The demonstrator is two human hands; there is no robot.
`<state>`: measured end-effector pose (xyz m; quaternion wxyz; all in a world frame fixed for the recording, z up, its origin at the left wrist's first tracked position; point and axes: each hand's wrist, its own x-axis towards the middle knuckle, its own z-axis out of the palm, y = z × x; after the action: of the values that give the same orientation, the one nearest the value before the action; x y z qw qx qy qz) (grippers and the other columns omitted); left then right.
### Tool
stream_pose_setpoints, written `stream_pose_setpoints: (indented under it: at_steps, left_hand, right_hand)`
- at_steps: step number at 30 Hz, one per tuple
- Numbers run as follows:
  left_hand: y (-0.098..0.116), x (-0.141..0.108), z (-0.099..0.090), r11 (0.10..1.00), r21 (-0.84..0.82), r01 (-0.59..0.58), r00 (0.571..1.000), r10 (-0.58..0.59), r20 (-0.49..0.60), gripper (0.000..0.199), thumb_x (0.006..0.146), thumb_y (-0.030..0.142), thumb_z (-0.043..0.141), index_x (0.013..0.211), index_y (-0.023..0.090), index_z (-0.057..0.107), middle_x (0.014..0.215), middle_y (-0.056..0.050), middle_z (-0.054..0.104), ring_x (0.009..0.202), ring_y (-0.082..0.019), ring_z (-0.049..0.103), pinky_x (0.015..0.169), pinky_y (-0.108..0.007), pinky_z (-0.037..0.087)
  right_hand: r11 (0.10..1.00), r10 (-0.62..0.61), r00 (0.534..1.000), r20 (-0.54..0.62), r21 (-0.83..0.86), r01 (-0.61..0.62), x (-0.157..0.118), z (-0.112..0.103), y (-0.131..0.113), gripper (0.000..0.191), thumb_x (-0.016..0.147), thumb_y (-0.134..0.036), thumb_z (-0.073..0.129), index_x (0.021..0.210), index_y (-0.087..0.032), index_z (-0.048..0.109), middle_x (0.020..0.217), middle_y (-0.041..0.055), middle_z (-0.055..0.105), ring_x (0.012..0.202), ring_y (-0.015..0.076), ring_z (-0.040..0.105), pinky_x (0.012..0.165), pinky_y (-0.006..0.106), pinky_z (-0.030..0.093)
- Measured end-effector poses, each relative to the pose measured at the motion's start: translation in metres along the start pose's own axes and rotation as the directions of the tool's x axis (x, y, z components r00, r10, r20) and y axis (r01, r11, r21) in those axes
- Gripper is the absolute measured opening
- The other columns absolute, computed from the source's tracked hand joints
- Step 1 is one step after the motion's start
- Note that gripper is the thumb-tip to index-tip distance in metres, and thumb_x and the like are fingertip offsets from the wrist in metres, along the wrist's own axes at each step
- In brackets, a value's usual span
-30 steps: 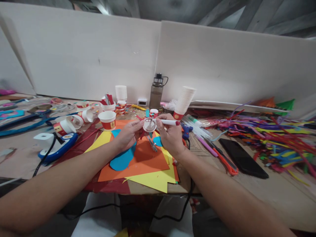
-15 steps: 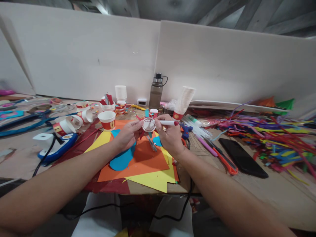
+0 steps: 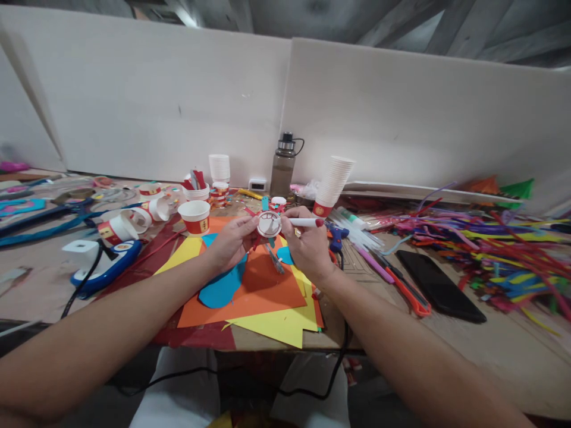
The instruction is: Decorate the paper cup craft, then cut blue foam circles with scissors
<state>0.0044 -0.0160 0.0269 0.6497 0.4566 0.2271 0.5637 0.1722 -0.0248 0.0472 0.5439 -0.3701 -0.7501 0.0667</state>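
My left hand [image 3: 235,241] is closed on the edge of a small round paper-cup craft [image 3: 269,225], whose white face bears drawn red lines and whose sides carry red and teal strips. My right hand [image 3: 307,241] pinches a white marker with a red end [image 3: 306,222], its writing tip hidden behind my fingers at the craft's right rim. Below both hands lie orange paper [image 3: 263,297], a blue paper cutout [image 3: 218,291] and yellow paper [image 3: 276,327]. A pair of scissors [image 3: 275,260] rests on the orange sheet under the craft.
A white paper cup [image 3: 194,218] stands left of my hands. Behind are a water bottle [image 3: 282,166] and a tall cup stack [image 3: 333,181]. On the right lie a glue gun [image 3: 338,236], a utility knife [image 3: 410,294], a phone [image 3: 439,285] and many pipe cleaners [image 3: 504,244]. A power strip [image 3: 107,273] sits left.
Another red line segment shows near the top of the craft's white face. Both hands keep their grips, and the whole view has shifted very slightly.
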Motion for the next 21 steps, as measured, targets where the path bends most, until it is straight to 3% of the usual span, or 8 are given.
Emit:
stream_pose_setpoints:
  at_steps: [11,21]
  left_hand:
    - [0.0015,-0.0005,0.0014,1.000,-0.001,0.005,1.000,-0.005,0.017,0.025,0.079,0.033,0.069,0.091,0.011,0.070,0.088,-0.010,0.070,0.073,-0.015,0.063,0.068,-0.027,0.049]
    - [-0.0002,0.0009,-0.0025,1.000,0.007,-0.014,1.000,0.014,0.026,0.023,0.081,0.032,0.068,0.090,0.011,0.069,0.083,-0.007,0.070,0.066,-0.012,0.060,0.064,-0.024,0.047]
  right_hand:
    - [1.000,-0.013,1.000,-0.024,-0.029,0.012,0.0014,0.0001,-0.0013,0.016,0.091,-0.033,0.050,0.082,-0.021,0.057,0.077,0.0017,0.061,0.071,0.0150,0.057,0.066,0.028,0.043]
    - [1.000,-0.020,0.999,-0.039,0.007,0.020,0.0014,-0.0020,-0.0024,0.017,0.091,-0.032,0.051,0.081,-0.020,0.057,0.077,0.0016,0.061,0.073,0.0147,0.058,0.067,0.028,0.044]
